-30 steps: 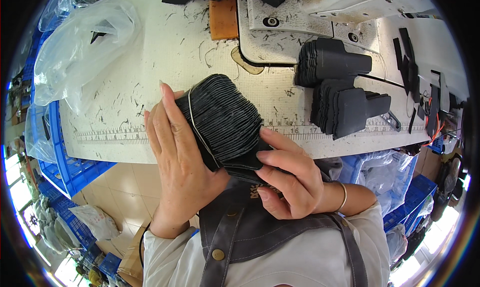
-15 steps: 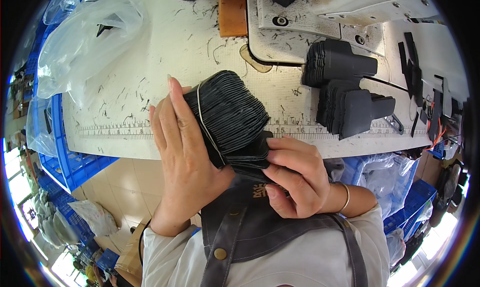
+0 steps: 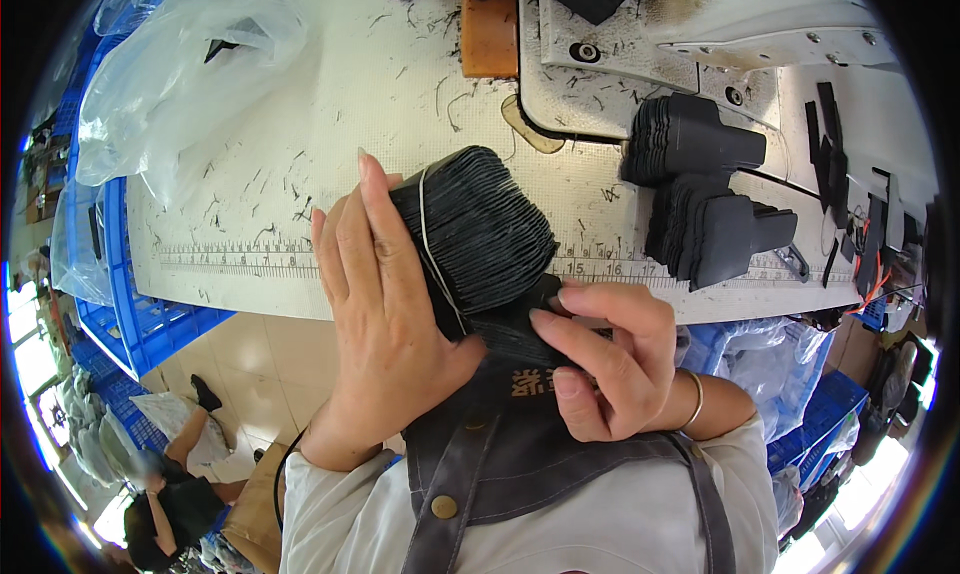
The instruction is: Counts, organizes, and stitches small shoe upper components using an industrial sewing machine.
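A thick bundle of black cut pieces (image 3: 485,234), stacked face to face, is tilted above the table's near edge. Around its left end runs a pale elastic band (image 3: 427,229). My left hand (image 3: 385,289) grips the bundle from the left, fingers stretched along its far side and thumb underneath. With curled fingertips my right hand (image 3: 625,359) touches the narrow lower ends of the pieces, which fan out slightly. Its thumb stands apart from the index finger. Two more stacks of black pieces, a far one (image 3: 705,134) and a near one (image 3: 720,239), lie to the right.
A white machine bed (image 3: 610,64) fills the back right of the white table (image 3: 240,264), which bears a ruler strip and thread scraps. Black strips (image 3: 828,139) lie far right. A clear plastic bag (image 3: 190,84) and blue crates (image 3: 130,304) are at left. A person (image 3: 175,504) is lower left.
The bundle and both hands sit slightly further right in the picture, as do the table things. My right fingers have shifted over the pieces' lower ends. A person has appeared at lower left.
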A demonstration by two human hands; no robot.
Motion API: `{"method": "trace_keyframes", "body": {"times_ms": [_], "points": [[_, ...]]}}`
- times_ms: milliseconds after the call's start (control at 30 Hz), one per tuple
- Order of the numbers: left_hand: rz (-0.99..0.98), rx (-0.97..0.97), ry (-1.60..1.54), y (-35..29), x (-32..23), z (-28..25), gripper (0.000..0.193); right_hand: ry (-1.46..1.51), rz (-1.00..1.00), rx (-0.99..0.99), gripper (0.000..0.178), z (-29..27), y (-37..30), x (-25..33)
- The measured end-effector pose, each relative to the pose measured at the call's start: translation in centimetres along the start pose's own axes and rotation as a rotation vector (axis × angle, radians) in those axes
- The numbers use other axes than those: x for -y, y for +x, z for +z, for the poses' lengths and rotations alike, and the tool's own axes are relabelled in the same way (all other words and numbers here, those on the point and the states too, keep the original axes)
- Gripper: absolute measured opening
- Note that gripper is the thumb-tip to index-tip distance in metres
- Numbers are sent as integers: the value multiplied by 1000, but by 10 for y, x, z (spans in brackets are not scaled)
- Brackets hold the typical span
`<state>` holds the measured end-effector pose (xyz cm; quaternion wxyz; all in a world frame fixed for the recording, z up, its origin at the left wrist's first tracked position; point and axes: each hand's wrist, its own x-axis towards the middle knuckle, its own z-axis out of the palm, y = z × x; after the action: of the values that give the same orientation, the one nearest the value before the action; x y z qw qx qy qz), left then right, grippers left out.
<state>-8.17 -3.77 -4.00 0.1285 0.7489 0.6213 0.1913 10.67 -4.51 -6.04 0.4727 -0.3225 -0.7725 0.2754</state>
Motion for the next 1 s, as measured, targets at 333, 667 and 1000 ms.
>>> {"method": "trace_keyframes", "body": {"times_ms": [333,667,1000], "points": [[29,-2,3,-1,3,1,118,-63,-7,39,33,2,1,1],[-14,24,-28,0,1,-2,119,14,-41,-8,33,8,0,-4],[-17,10,-17,0,0,-1,115,59,-46,-33,33,10,-3,-5]]}}
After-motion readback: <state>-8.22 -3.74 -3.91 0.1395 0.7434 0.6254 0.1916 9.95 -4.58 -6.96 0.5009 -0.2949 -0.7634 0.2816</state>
